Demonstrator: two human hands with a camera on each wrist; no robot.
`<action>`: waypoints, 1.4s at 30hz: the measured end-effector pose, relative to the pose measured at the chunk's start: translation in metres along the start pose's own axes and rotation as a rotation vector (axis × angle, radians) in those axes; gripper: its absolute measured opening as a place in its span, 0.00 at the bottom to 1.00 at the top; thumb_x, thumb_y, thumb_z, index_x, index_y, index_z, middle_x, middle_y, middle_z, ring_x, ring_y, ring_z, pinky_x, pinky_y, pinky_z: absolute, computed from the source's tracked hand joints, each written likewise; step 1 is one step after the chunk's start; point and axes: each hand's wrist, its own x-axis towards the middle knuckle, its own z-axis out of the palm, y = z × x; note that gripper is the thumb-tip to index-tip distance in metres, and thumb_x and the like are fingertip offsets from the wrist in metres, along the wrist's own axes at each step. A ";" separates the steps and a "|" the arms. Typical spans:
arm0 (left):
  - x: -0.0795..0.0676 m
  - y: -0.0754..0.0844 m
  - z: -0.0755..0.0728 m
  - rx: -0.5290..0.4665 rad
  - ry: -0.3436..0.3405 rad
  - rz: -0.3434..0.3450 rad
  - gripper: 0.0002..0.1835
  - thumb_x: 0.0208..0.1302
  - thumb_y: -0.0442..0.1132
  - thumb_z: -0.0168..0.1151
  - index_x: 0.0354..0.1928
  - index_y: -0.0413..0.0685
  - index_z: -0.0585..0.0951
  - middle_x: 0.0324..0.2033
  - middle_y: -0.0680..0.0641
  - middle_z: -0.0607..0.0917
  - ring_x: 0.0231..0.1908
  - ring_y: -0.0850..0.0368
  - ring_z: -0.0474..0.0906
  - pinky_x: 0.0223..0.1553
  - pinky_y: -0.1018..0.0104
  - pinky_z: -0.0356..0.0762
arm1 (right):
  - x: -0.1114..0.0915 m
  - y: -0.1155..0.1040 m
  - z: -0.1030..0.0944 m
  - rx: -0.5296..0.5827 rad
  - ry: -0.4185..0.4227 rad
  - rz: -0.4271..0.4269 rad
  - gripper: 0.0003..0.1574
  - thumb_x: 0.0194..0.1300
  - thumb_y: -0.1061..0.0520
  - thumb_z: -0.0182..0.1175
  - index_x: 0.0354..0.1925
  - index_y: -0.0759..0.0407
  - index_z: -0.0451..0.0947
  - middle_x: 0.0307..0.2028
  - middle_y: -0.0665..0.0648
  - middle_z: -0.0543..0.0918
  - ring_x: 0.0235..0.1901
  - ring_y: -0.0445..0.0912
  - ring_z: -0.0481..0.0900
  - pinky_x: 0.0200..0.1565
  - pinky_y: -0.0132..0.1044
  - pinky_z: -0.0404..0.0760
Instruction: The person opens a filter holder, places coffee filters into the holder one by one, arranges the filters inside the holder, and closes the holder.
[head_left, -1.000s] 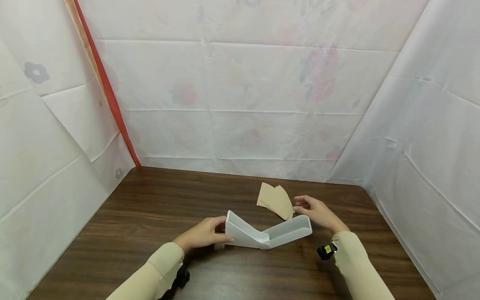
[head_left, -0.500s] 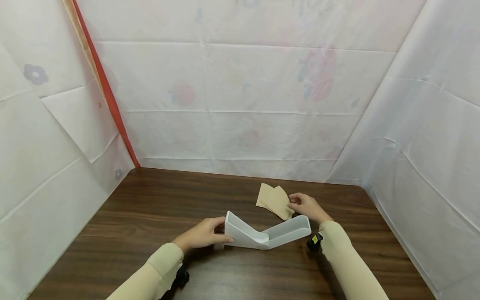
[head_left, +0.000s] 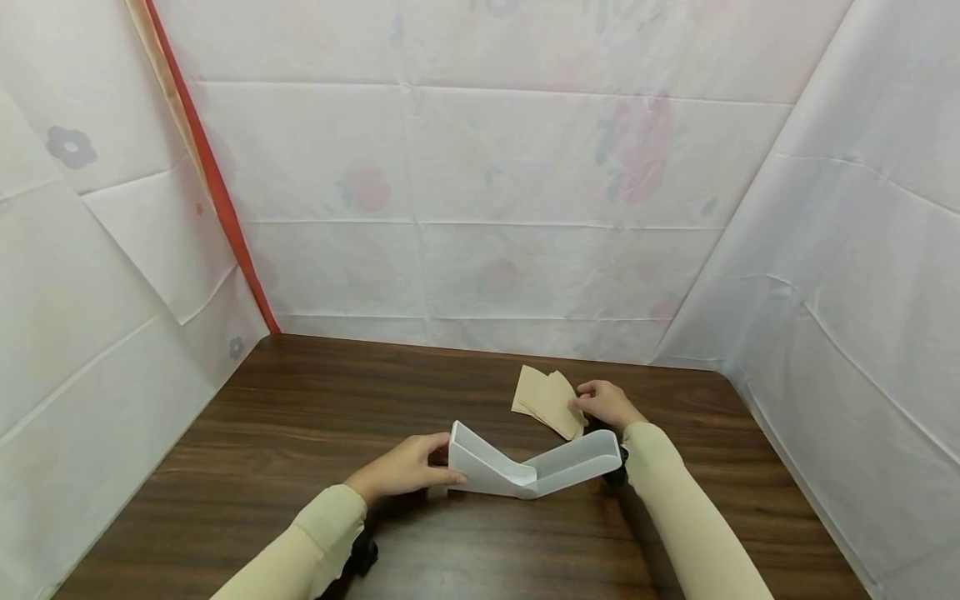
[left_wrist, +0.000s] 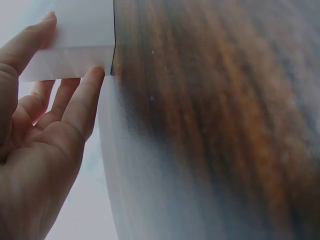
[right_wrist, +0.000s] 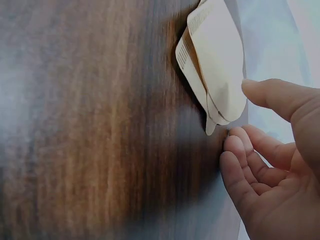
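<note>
A white V-shaped holder [head_left: 486, 468] with open-topped troughs stands on the table. My left hand [head_left: 405, 468] grips its left end, thumb on the near side and fingers behind; the left wrist view shows the fingertips at the holder's corner [left_wrist: 82, 30]. Behind the holder lies a small fanned stack of tan paper coffee filters [head_left: 551, 404], with crimped edges visible in the right wrist view. At the right edge of the filters is my right hand [head_left: 609, 405], thumb tip right at the paper's rim and the other fingers loosely bent just below, holding nothing.
The dark wood-grain table [head_left: 322, 400] runs back to a pale printed cloth [head_left: 480, 275]. Similar cloth hangs on both sides, with a red strip [head_left: 217, 179] at the left corner. The holder's right trough stands in front of my right wrist.
My right hand has moved left and slightly away from me, up to the right edge of the coffee filters. My left hand and the white holder have stayed in place.
</note>
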 end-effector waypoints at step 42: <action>0.002 -0.003 -0.001 -0.003 -0.020 0.018 0.20 0.63 0.43 0.72 0.54 0.47 0.80 0.44 0.54 0.86 0.45 0.58 0.83 0.46 0.65 0.80 | 0.021 -0.002 0.005 -0.070 -0.015 0.165 0.22 0.58 0.50 0.74 0.42 0.66 0.86 0.40 0.57 0.86 0.40 0.50 0.79 0.46 0.46 0.79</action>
